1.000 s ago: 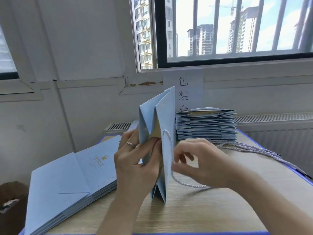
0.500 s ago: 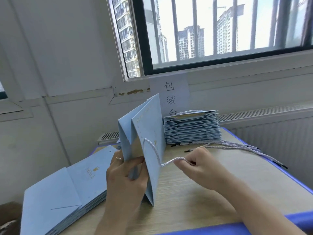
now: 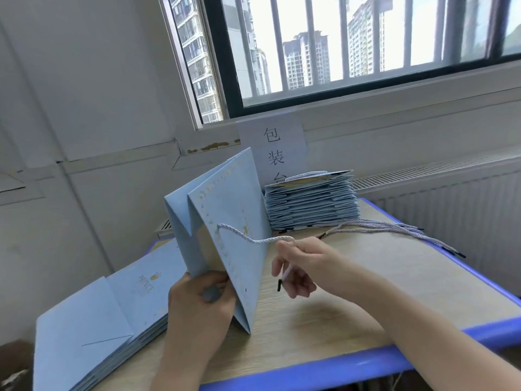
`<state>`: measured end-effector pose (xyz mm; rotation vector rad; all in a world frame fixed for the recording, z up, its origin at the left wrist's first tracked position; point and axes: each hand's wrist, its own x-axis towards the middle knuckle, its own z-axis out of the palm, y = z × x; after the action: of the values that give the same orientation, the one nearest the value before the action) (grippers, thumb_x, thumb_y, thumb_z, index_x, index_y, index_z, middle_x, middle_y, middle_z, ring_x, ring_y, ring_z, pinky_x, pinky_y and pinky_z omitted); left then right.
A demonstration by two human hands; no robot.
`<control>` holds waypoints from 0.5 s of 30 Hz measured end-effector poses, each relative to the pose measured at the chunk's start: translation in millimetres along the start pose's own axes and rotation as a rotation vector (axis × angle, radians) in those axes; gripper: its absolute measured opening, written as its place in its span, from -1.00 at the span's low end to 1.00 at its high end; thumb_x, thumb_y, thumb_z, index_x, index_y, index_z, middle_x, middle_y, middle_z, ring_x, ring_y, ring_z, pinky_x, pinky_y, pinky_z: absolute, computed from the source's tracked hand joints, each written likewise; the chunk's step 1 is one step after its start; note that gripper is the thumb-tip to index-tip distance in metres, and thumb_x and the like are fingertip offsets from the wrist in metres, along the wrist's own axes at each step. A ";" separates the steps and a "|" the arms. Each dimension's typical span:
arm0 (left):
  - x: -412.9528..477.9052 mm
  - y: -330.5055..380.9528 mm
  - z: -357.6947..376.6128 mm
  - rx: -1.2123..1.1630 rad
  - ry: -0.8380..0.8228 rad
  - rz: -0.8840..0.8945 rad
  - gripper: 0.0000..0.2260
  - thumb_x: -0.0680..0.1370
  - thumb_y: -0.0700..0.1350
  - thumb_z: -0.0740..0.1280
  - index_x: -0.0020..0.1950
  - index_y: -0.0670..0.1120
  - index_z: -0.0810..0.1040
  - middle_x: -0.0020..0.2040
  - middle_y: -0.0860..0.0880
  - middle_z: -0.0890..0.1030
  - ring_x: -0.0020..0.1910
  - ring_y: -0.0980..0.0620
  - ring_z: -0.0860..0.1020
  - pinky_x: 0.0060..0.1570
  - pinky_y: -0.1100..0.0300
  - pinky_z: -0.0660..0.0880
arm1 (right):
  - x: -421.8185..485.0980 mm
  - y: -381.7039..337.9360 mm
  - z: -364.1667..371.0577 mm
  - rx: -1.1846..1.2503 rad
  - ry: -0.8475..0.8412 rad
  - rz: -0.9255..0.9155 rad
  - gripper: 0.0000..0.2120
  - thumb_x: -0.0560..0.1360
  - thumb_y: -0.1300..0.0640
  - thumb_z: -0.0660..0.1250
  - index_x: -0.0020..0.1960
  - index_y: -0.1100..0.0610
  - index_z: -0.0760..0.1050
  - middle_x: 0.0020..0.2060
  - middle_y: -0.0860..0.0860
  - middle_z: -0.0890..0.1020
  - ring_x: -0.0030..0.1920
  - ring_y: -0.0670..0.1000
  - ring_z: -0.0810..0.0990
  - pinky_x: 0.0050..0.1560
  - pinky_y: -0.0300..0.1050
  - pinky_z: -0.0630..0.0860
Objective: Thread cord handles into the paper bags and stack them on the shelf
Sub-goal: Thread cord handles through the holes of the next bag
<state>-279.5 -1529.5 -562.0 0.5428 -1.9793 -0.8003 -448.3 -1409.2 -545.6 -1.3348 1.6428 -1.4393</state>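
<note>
A light blue paper bag (image 3: 234, 221) stands folded on edge on the wooden table (image 3: 366, 292), its mouth toward me. My left hand (image 3: 197, 300) grips its near bottom edge, thumb on the front panel. A white twisted cord (image 3: 253, 238) comes out of a hole in the bag's right panel and runs to my right hand (image 3: 298, 266), which pinches it; the cord's black tip (image 3: 279, 285) hangs below my fingers. A second small hole (image 3: 246, 290) shows lower on the same panel.
A pile of flat blue bags (image 3: 112, 314) lies at the left. A stack of bags with handles (image 3: 310, 201) stands at the back by the wall. Loose white cords (image 3: 394, 231) lie to its right. A paper sign (image 3: 273, 148) hangs under the window.
My right hand has pulled the cord further out of the hole, down and right, so its black tip now hangs free. The view has tilted and shifted left.
</note>
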 end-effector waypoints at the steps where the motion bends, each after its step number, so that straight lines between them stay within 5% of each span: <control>1: 0.5 -0.5 -0.6 -0.022 0.014 -0.015 -0.87 0.29 -0.05 0.29 -0.39 0.08 0.63 -0.47 0.05 0.60 -0.34 -0.02 0.55 -0.31 0.10 0.43 | -1.0 -1.0 0.1 0.011 -0.030 -0.011 -0.66 0.70 0.13 0.13 -0.21 0.17 0.48 -0.46 0.06 0.60 -0.51 -0.03 0.44 -0.46 -0.26 0.32; 6: -1.3 8.3 -2.5 -0.121 -0.019 -0.017 -0.85 0.32 -0.12 0.31 -0.43 -0.09 0.60 -0.50 -0.12 0.58 -0.47 0.05 0.52 -0.43 0.32 0.37 | -3.7 -2.4 0.6 -0.020 -0.119 -0.111 -0.88 0.55 0.33 0.31 -0.14 0.18 0.50 -0.29 0.09 0.66 -0.34 0.02 0.54 -0.31 -0.18 0.42; 15: -4.1 7.3 -1.5 -0.067 -0.134 0.053 -0.76 0.30 -0.12 0.35 -0.30 0.25 0.68 -0.27 0.18 0.65 -0.19 0.13 0.59 -0.25 0.37 0.44 | -5.4 -2.7 5.7 -0.043 -0.152 -0.169 -0.87 0.55 0.39 0.26 -0.05 0.24 0.57 -0.28 0.10 0.69 -0.34 0.06 0.60 -0.29 -0.16 0.43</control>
<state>-276.7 -1522.3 -558.6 0.4054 -2.0718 -0.8863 -440.6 -1406.1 -545.5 -1.5991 1.5011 -1.3657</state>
